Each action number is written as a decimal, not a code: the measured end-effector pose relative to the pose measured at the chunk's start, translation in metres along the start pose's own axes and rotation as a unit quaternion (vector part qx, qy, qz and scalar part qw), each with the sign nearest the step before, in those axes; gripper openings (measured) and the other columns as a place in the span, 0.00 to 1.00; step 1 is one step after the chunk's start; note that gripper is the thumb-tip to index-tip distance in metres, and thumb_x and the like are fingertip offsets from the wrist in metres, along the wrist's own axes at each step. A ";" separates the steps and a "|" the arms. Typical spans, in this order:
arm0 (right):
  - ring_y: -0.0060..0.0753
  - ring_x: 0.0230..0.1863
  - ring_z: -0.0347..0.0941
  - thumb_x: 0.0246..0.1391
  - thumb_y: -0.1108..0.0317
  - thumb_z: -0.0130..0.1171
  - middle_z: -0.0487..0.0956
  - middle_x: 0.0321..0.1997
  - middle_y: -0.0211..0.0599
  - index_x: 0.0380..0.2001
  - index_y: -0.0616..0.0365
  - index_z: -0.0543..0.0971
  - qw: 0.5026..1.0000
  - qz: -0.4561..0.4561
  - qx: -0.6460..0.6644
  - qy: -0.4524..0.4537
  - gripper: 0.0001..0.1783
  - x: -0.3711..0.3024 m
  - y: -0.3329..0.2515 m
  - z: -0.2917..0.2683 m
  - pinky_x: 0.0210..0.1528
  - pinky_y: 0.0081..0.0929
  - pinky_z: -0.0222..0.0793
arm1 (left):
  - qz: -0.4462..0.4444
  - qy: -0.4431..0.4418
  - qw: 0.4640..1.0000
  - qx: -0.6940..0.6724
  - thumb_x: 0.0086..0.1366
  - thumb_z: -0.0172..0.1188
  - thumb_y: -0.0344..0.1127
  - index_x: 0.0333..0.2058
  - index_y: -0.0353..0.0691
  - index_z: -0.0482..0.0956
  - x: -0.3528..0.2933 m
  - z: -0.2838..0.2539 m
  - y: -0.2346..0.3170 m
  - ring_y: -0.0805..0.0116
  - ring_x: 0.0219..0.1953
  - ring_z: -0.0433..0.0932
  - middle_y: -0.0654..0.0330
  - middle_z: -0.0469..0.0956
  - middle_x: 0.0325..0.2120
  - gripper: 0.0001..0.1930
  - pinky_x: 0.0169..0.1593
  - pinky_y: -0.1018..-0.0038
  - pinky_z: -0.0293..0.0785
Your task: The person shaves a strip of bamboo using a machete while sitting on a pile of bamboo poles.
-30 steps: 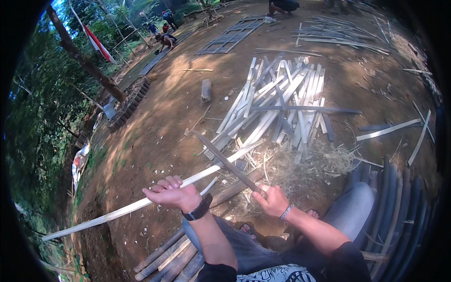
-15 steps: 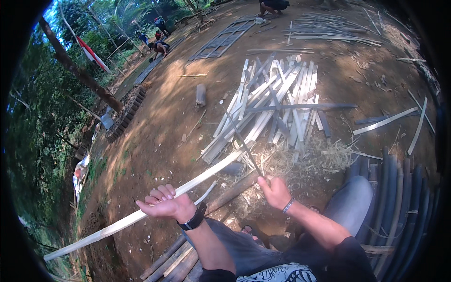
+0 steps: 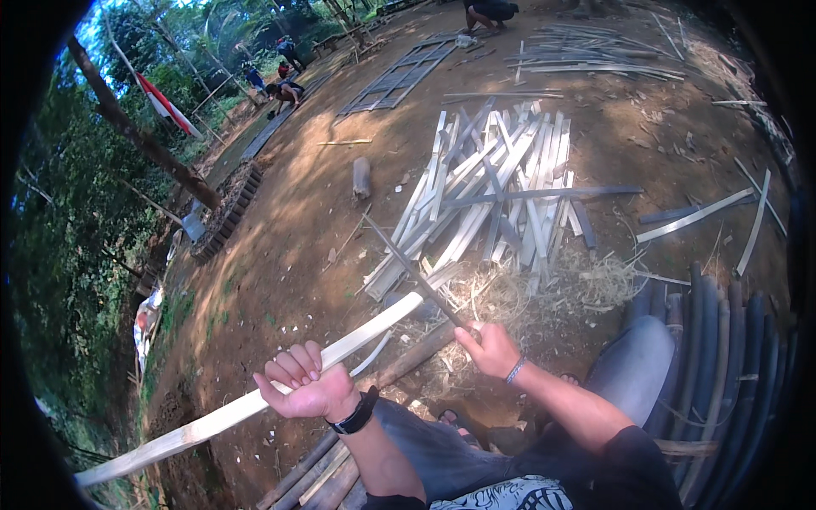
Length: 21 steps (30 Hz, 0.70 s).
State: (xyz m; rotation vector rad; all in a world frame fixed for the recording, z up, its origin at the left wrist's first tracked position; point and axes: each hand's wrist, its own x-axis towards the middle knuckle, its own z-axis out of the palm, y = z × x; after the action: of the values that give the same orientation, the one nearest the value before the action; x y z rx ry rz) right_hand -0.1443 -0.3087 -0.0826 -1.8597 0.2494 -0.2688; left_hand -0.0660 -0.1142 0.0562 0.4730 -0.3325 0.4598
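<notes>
A long pale bamboo strip (image 3: 374, 328) slants from the lower left up toward the middle. My left hand (image 3: 308, 382), palm turned up and fingers curled, is closed around it partway along. In my right hand (image 3: 491, 348) is the handle of a long, narrow-bladed knife (image 3: 415, 272). Its dark blade points up and to the left, crossing over the strip near its far end; whether the edge touches the strip I cannot tell. Below the strip, a thin curled sliver (image 3: 372, 353) shows beside my left hand. A round pole (image 3: 416, 355) lies on the ground beneath.
Ahead lies a heap of split bamboo strips (image 3: 510, 178), with curly shavings (image 3: 544, 289) at its near side. Dark bamboo poles (image 3: 705, 357) line the right, by my knee. A short log (image 3: 361, 177) and a slatted frame (image 3: 399, 75) lie farther off. People crouch in the distance.
The knife blade has tilted further left across the strip, and my right hand has shifted slightly left. My left hand has moved a little right and down along with the strip.
</notes>
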 end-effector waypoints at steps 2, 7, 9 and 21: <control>0.40 0.14 0.70 0.59 0.49 0.50 0.68 0.08 0.44 0.31 0.64 0.79 0.999 0.038 0.015 0.005 0.25 0.003 0.009 0.004 0.22 0.38 0.64 | 0.038 -0.032 0.999 0.006 0.67 0.44 0.48 0.11 0.50 0.51 -0.002 0.001 0.003 0.77 0.09 0.46 0.69 0.48 0.06 0.25 0.17 0.79 0.43; 0.34 0.14 0.69 0.60 0.48 0.48 0.69 0.09 0.41 0.26 0.68 0.77 0.999 -0.031 -0.018 -0.024 0.28 0.000 0.009 0.003 0.22 0.38 0.64 | 0.061 -0.015 0.997 0.038 0.67 0.42 0.48 0.11 0.51 0.49 -0.002 0.014 0.010 0.77 0.09 0.44 0.70 0.47 0.06 0.25 0.17 0.79 0.40; 0.35 0.14 0.69 0.59 0.47 0.48 0.68 0.08 0.41 0.30 0.68 0.78 0.999 0.012 0.029 0.017 0.29 0.008 0.018 0.001 0.21 0.37 0.64 | 0.061 -0.035 0.997 0.037 0.67 0.41 0.49 0.11 0.51 0.50 -0.007 0.012 0.009 0.77 0.08 0.43 0.69 0.47 0.06 0.25 0.17 0.79 0.40; 0.36 0.10 0.66 0.59 0.48 0.49 0.63 0.06 0.42 0.30 0.66 0.79 0.998 -0.046 0.009 -0.040 0.27 -0.009 -0.001 -0.008 0.18 0.37 0.62 | 0.050 -0.271 0.961 0.026 0.68 0.42 0.48 0.12 0.49 0.51 -0.017 -0.009 0.016 0.78 0.08 0.46 0.69 0.50 0.06 0.25 0.16 0.78 0.41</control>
State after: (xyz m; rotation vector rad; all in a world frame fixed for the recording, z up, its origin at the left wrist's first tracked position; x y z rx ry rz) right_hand -0.1551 -0.3128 -0.0798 -1.8619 0.1065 -0.2574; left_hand -0.0869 -0.1030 0.0475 0.6341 -0.8781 0.4320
